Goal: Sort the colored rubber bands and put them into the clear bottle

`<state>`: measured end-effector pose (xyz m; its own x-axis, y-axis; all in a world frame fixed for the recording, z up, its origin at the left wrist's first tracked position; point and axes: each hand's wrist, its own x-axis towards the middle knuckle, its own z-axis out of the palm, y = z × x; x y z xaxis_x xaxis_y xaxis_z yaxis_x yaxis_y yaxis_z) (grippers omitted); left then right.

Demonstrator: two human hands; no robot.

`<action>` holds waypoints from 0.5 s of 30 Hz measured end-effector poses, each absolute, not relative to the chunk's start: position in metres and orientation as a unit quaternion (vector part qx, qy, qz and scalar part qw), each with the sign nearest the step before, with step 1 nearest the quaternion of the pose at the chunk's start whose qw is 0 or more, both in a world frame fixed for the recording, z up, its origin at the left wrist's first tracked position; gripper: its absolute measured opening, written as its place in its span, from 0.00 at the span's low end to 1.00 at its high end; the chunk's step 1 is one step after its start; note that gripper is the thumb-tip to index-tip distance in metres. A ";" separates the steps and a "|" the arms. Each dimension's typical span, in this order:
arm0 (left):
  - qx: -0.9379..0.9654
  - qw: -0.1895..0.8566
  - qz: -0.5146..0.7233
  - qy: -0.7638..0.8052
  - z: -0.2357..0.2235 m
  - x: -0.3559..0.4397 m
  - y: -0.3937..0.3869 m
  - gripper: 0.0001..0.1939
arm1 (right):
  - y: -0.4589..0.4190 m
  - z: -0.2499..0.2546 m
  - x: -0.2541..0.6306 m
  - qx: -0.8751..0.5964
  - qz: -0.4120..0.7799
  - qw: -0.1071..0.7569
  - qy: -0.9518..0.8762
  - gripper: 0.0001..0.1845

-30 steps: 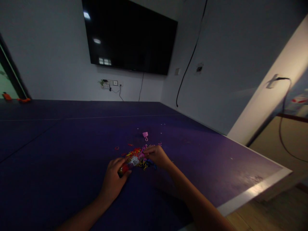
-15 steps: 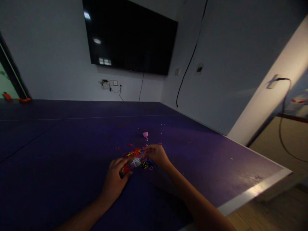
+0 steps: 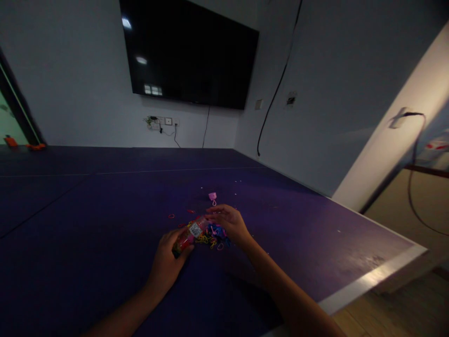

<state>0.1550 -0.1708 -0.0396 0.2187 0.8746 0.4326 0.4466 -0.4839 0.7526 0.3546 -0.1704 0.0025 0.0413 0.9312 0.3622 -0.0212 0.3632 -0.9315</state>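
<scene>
My left hand (image 3: 168,257) is wrapped round a small clear plastic bottle (image 3: 184,239) with a white printed label. The bottle lies tilted, its mouth up to the right, and coloured bands show inside it. At that mouth is my right hand (image 3: 229,222), its fingers stretched out and apart; I see nothing held in them. Beneath and beside the bottle lies a loose pile of rubber bands (image 3: 212,239) in yellow, blue, pink and red, partly hidden by the bottle and my right hand. Just beyond my right hand sits a pink cap (image 3: 212,196) with a loop.
The purple table (image 3: 105,210) has a pale edge strip (image 3: 372,278) at the right. One red band (image 3: 171,216) and several tiny white bits lie apart from the pile. A television (image 3: 192,51) hangs on the far wall, and a black cable (image 3: 270,107) dangles at the corner.
The bottle's mouth has tipped upward. My right hand has lifted slightly from the pile and its fingers have spread, uncovering more blue and pink bands. My left hand keeps its grip.
</scene>
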 end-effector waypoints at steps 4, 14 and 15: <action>0.733 0.256 0.447 0.444 -0.040 0.155 -0.171 0.21 | -0.168 0.001 0.359 -0.415 0.353 0.613 -0.572 0.12; 0.662 0.346 0.503 0.435 -0.040 0.156 -0.179 0.23 | -0.163 -0.009 0.367 -0.527 0.066 0.461 -0.711 0.14; 0.654 0.354 0.513 0.429 -0.041 0.156 -0.179 0.24 | -0.163 -0.008 0.369 -0.534 0.051 0.435 -0.723 0.14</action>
